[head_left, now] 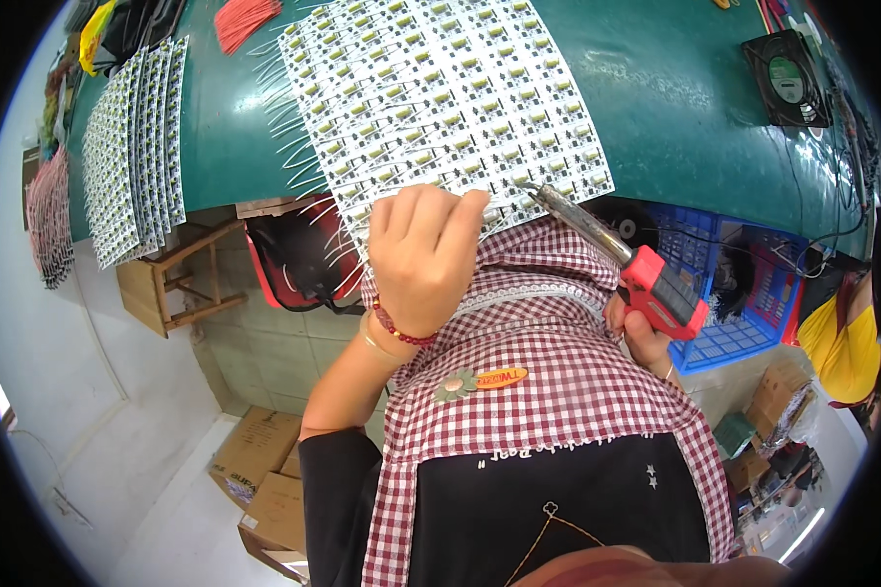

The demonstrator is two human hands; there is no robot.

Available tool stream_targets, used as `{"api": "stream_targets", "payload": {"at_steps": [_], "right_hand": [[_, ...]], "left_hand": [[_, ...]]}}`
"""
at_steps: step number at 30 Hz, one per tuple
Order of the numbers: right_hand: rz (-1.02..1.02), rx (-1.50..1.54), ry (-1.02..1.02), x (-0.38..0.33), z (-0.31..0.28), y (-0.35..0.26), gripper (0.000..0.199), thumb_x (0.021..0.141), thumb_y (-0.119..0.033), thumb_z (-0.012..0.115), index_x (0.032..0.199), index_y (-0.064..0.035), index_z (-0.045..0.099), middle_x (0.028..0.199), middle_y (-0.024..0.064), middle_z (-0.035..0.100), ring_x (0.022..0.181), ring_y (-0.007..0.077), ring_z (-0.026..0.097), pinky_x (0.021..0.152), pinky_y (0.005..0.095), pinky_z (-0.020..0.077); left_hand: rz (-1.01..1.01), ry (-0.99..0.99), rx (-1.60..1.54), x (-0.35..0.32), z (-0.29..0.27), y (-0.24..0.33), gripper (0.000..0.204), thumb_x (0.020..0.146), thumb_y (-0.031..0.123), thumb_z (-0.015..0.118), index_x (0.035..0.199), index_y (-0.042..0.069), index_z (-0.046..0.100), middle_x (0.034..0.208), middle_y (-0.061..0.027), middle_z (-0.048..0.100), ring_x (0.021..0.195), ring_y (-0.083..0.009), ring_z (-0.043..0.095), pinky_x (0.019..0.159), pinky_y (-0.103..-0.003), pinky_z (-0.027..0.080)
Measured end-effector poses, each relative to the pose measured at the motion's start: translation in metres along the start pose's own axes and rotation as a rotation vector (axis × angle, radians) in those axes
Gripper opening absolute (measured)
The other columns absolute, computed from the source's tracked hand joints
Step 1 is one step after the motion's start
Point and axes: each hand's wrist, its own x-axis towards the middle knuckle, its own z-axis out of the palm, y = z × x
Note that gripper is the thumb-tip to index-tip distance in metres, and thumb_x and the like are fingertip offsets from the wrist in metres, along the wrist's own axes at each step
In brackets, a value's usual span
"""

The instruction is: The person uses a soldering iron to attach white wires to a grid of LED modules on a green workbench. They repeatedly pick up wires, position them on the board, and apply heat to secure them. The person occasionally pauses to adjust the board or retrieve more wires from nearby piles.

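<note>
A large white panel of small circuit boards (440,108) lies on the green table and overhangs its near edge. White wires stick out along its left side, and more run across the boards. My left hand (421,259) is over the panel's near part with its fingers curled closed; whatever they pinch is hidden. In my right hand (644,338) is a soldering iron (661,293) with a red and black handle. Its metal tip reaches left onto the panel, a little right of my left fingertips.
A stack of similar panels (135,147) sits at the left, near a bundle of pinkish wires (49,220). Red wires (245,22) lie at the back. A black fan (785,78) stands at the right. Below are a blue crate (719,347), a wooden stool (147,293) and cardboard boxes (256,450).
</note>
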Motion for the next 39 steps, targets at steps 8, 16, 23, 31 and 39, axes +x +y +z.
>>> {"api": "stream_targets", "payload": {"at_steps": [8,16,23,31,39], "right_hand": [[-0.001,-0.377,0.126,-0.013,-0.015,0.025,0.013,0.079,-0.012,0.069,0.087,-0.0044,0.063,0.08,0.0077,0.058,0.066,0.0215,0.056,0.058,0.0319,0.0421],[-0.07,-0.745,0.068,-0.02,-0.014,0.01,0.026,0.069,-0.008,0.071,0.094,-0.0049,0.066,0.088,0.0121,0.064,0.074,0.029,0.062,0.063,0.0347,0.045],[-0.039,-0.688,0.071,-0.026,-0.018,0.011,0.029,0.069,-0.009,0.072,0.096,-0.0047,0.067,0.094,0.0138,0.065,0.076,0.029,0.064,0.062,0.0345,0.045],[-0.059,-0.712,0.096,-0.029,-0.014,0.008,0.025,0.068,-0.009,0.072,0.093,-0.0045,0.067,0.093,0.0139,0.065,0.075,0.0289,0.064,0.062,0.0354,0.0473],[-0.058,-0.602,0.091,-0.025,-0.012,-0.003,0.024,0.069,-0.009,0.072,0.091,-0.0037,0.066,0.089,0.0128,0.065,0.074,0.0284,0.064,0.062,0.0352,0.0492]], "left_hand": [[-0.012,-0.098,-0.032,-0.005,0.006,0.003,0.022,0.069,-0.002,0.069,0.089,0.007,0.068,0.07,-0.0023,0.048,0.067,-0.02,0.049,0.06,-0.034,0.037],[-0.013,-0.113,-0.06,-0.004,0.005,0.003,0.023,0.069,-0.003,0.069,0.09,0.006,0.068,0.071,-0.0032,0.048,0.068,-0.0205,0.049,0.061,-0.034,0.037],[-0.021,-0.095,-0.074,-0.004,0.006,0.003,0.023,0.068,-0.003,0.069,0.089,0.005,0.067,0.071,-0.0039,0.047,0.067,-0.0212,0.048,0.06,-0.034,0.038],[-0.01,-0.12,-0.089,0.0,0.004,0.006,0.022,0.068,-0.004,0.068,0.088,0.005,0.066,0.07,-0.0042,0.044,0.067,-0.0212,0.048,0.06,-0.034,0.038],[-0.018,-0.13,-0.085,0.001,0.003,0.006,0.022,0.069,-0.004,0.067,0.088,0.005,0.066,0.07,-0.0041,0.045,0.067,-0.0216,0.048,0.06,-0.035,0.038]]}}
